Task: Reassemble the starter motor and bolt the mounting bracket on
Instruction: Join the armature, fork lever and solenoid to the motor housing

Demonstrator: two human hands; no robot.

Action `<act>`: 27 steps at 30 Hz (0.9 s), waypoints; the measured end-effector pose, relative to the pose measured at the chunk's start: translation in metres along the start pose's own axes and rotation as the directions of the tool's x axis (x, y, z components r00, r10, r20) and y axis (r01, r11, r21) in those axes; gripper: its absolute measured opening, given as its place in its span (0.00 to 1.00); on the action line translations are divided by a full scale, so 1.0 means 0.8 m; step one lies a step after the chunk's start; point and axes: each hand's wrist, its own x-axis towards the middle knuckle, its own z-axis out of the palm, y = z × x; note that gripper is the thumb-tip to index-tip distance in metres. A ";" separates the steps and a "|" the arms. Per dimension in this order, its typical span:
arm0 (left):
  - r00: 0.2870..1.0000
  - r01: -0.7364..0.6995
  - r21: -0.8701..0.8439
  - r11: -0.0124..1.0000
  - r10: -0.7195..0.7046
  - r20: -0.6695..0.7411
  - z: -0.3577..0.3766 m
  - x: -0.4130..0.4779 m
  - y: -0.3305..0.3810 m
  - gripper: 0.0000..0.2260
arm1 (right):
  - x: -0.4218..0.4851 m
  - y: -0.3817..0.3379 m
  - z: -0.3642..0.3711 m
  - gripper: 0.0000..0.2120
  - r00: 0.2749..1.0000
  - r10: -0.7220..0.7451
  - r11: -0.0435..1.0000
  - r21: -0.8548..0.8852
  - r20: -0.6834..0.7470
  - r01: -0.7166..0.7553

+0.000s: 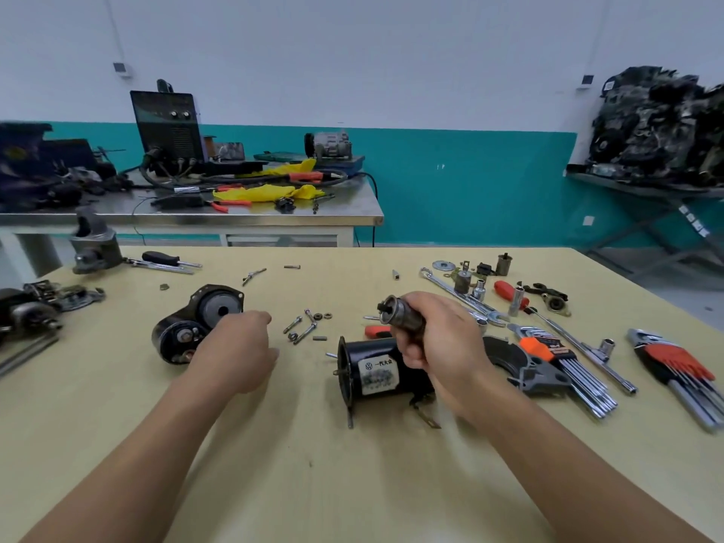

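Note:
My right hand (438, 342) grips a dull metal armature (399, 313), lifted above the table with its shaft end pointing up and left. Under it lies the black motor casing (372, 372) with a white label, open end to the left. My left hand (239, 350) hovers with loosely curled fingers and holds nothing, just right of the black solenoid and drive housing (196, 325). Between my hands lie several loose bolts, washers and nuts (305, 327). A dark grey mounting bracket (529, 370) lies to the right of my right hand, partly hidden by it.
Spanners (462, 297), a red-handled screwdriver (509, 293), sockets and two hex key sets (681, 376) crowd the right side of the yellow table (313, 464). Another starter part (94, 248) and screwdrivers (164, 260) sit far left. A steel bench with a welder stands behind.

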 end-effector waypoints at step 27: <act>0.809 -0.585 -0.627 0.514 0.420 -0.410 -0.028 -0.088 0.072 0.21 | -0.003 0.010 0.007 0.24 0.987 -0.158 0.967 -0.196 0.042 0.163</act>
